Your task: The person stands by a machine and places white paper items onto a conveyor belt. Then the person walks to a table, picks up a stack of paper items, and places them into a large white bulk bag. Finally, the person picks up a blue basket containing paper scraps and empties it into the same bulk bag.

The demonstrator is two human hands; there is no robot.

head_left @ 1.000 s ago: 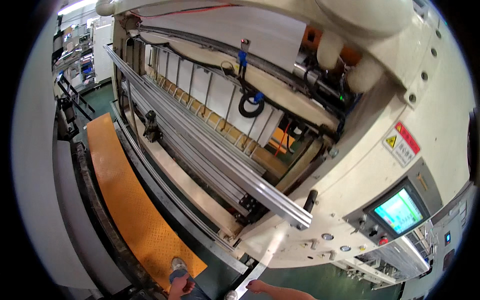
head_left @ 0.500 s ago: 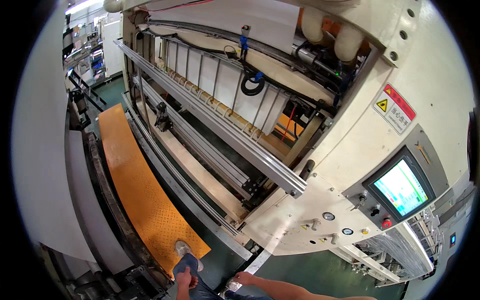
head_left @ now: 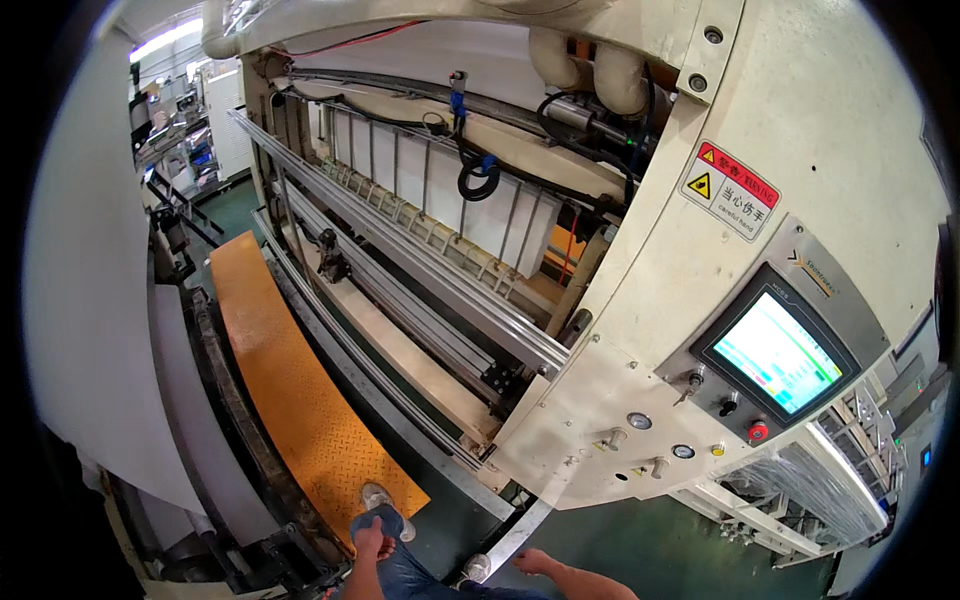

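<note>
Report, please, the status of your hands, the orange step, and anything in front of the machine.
Left hand, right hand: low, nothing seen held. Orange step: shoe at near end. Metal rail across the machine's open front.

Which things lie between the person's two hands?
In the head view, blue jeans, dark floor, a pale shoe and a metal strip separate left hand and right hand.

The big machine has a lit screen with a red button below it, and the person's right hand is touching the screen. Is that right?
Not quite: the right hand isn't touching the lit screen. The head view shows it low down, well apart from it. The red button is indeed below the screen.
</note>
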